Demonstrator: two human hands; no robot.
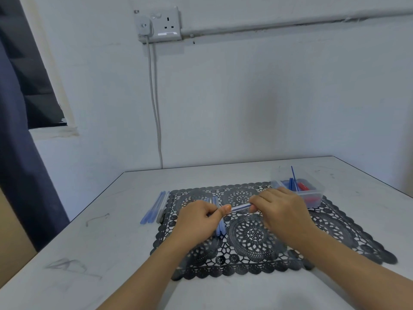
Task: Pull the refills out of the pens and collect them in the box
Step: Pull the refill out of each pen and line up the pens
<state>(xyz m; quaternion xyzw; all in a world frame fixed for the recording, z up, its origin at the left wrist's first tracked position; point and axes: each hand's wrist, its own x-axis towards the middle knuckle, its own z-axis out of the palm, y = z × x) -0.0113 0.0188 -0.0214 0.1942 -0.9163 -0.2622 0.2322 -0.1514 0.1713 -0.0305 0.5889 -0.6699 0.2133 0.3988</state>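
Two hands share one clear pen, held level just above the middle of the black lace mat. The left hand pinches the pen's left end between thumb and curled fingers, with the thumb on top and pointing right. The right hand has its fingers wrapped over the pen's right end, the back of the hand facing up. A short stretch of barrel, with a blue line inside, shows between the hands. Both forearms come in from the near edge and angle toward each other.

The clear plastic box sits at the mat's far right corner, just beyond the right hand. It holds blue and red pieces, and one thin blue refill leans upright out of it. A few blue-tipped pens lie on the mat under the left hand. Another row of pens lies on the table at the mat's left edge.
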